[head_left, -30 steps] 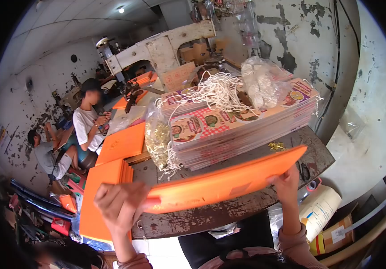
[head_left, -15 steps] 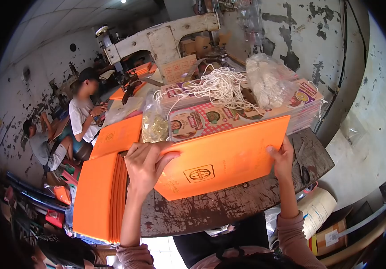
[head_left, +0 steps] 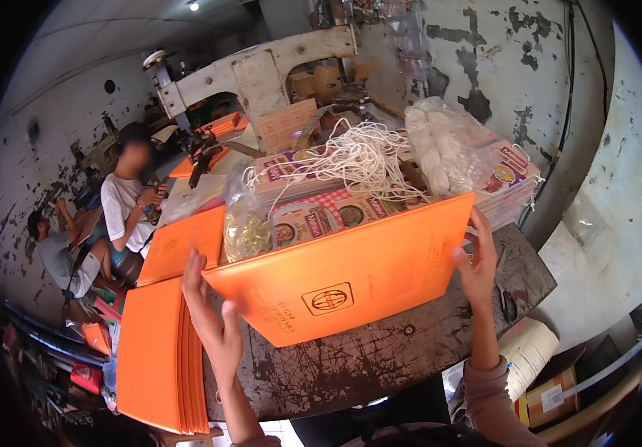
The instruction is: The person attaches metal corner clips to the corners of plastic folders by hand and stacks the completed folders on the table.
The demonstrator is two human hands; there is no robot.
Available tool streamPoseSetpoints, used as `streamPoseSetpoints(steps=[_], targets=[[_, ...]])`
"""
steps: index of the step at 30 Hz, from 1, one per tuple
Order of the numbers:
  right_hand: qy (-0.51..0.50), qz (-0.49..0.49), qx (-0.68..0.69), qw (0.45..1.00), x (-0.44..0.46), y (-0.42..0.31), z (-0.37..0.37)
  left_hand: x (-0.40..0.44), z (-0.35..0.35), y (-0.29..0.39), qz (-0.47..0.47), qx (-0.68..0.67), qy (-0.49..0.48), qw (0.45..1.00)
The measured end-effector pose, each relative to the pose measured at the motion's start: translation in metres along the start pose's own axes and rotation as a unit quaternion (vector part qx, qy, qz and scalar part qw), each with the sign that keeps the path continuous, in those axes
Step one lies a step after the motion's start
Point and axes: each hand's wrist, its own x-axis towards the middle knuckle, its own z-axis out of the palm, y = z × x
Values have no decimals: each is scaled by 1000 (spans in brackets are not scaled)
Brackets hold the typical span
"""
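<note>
An orange folder point(head_left: 343, 279) with a dark printed emblem stands tilted above the table, its front facing me. My left hand point(head_left: 215, 320) is at its left edge, thumb and fingers spread apart beside the corner. Around the right edge is my right hand point(head_left: 479, 261), thumb at the front and fingers partly behind. A pile of orange folders point(head_left: 153, 354) lies left of my left hand, and another orange folder point(head_left: 176, 246) lies behind that pile. Behind the held folder are printed cardboard sheets point(head_left: 511, 175) in a stack, partly hidden.
White cords point(head_left: 369, 156) and a clear bag of white material point(head_left: 444, 149) lie on the cardboard. A bag of gold-coloured pieces point(head_left: 246, 231) is left of it. Scissors point(head_left: 509, 304) lie on the dark table point(head_left: 336, 372). Two people point(head_left: 124, 201) point(head_left: 68, 246) sit at the left near a large machine point(head_left: 254, 71).
The folder has turned from nearly edge-on to show its front, and has shifted slightly left lately. My left hand has opened from its grip at the upper left corner and moved down the left side.
</note>
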Motion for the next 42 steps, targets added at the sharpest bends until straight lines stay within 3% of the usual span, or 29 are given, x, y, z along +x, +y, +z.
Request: streamPoseSetpoints(steps=[3, 4, 7, 9, 11, 13, 17, 21, 23, 26, 28, 31, 34, 36, 38, 41, 42], targets=[[-20, -15, -106, 994, -2, -10, 10, -16, 9, -6, -27, -14, -31, 999], [-23, -13, -149, 988, -6, -11, 13, -17, 8, -5, -12, 42, -56, 997], [-101, 27, -123, 987, -15, -9, 12, -22, 11, 0, -14, 110, -84, 990], [-67, 35, -131, 989, -18, -6, 18, -21, 14, -2, -19, 71, -68, 995], [-36, 41, -138, 989, -24, -3, 22, -21, 17, -2, -81, -72, -5, 994], [9, 139, -147, 979, -33, 2, 24, -22, 17, -3, -93, -56, 12, 994], [-5, 128, -127, 984, -41, 1, 22, -18, 9, -8, -109, -135, 35, 984], [-14, 177, -45, 983, -35, 7, 14, -20, 6, -11, -116, -224, 48, 967], [10, 218, 27, 976, -34, 14, 10, -24, 10, 7, -106, -183, 55, 976], [19, 209, 72, 975, -32, 22, 5, -40, 24, 62, 89, -145, 99, 981], [16, 224, 80, 971, -27, 26, 1, -53, 32, 97, 175, -251, 34, 951], [6, 249, 63, 966, -19, 31, -8, -62, 52, 146, 164, -543, -142, 811], [-32, 246, -44, 968, -21, 50, -40, -73, 70, 189, 112, -708, -170, 676], [-63, 222, -148, 962, -24, 61, -57, -75, 76, 203, 94, -773, -141, 612], [-73, 219, -215, 949, -27, 69, -66, -68, 75, 200, 77, -814, -174, 549], [-75, 202, -321, 922, -32, 78, -83, -59, 61, 172, 172, -719, -270, 617], [-83, 191, -349, 914, -37, 81, -81, -59, 51, 164, 151, -699, -278, 642]])
